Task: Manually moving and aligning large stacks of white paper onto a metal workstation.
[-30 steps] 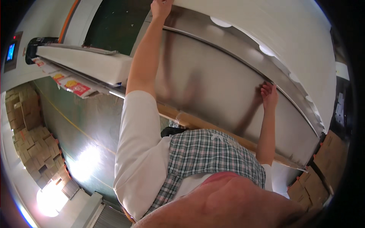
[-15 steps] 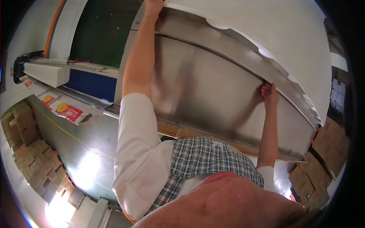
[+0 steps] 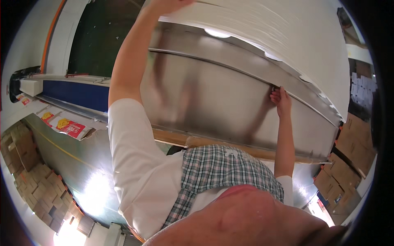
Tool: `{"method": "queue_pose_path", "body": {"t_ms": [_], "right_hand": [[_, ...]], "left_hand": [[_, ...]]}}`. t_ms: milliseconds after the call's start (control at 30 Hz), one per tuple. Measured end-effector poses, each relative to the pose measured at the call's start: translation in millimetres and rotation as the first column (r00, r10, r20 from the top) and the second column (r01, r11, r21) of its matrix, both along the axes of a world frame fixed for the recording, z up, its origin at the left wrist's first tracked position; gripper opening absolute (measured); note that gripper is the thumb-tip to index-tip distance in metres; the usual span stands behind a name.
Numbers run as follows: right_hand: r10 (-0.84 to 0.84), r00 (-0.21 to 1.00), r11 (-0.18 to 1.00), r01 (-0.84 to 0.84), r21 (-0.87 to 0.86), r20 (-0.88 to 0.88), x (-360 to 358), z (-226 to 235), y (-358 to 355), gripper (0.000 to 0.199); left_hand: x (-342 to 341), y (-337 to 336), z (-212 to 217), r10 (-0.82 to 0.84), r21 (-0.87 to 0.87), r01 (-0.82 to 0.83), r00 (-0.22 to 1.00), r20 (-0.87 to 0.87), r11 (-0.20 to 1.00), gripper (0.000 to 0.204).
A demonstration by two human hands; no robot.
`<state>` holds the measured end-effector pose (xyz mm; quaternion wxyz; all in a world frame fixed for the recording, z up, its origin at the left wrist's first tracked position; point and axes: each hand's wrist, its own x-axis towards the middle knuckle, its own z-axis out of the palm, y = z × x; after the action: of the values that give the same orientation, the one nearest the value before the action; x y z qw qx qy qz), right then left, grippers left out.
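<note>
The big stack of white sheets (image 3: 287,37) sits on a tilted steel table (image 3: 213,98), its long edge running from upper left down to the right. Our left hand (image 3: 164,5) presses near the stack's top corner, fingers cut off at the rim, so we cannot tell their spread. Our right hand (image 3: 280,100) pinches the steel ledge (image 3: 230,67) below; we judge even pressure from both 2 hands keeps the edge square.
</note>
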<state>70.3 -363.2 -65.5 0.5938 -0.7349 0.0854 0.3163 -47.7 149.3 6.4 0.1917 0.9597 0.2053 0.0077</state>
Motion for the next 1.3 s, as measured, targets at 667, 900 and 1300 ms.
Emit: {"method": "queue_pose_path", "body": {"t_ms": [667,900,1300], "right_hand": [[0.629,-0.009,0.66,-0.523,-0.54,0.777,4.2,58.8,268.7,0.026],[0.862,0.113,0.506,-0.213,-0.836,0.493,130.3,39.3,141.4,0.035],[0.947,0.198,0.287,-0.176,-0.942,0.251,244.4,53.9,-30.3,0.055]], "left_hand": [[17.1,-135.1,-19.3,-0.326,0.321,0.283,0.941,0.088,0.904,0.074],[27.5,-131.2,-23.2,-0.255,0.317,0.225,0.965,0.056,0.921,0.081],[64.9,-119.4,-15.0,0.065,0.357,0.096,0.909,-0.413,0.929,0.101]]}}
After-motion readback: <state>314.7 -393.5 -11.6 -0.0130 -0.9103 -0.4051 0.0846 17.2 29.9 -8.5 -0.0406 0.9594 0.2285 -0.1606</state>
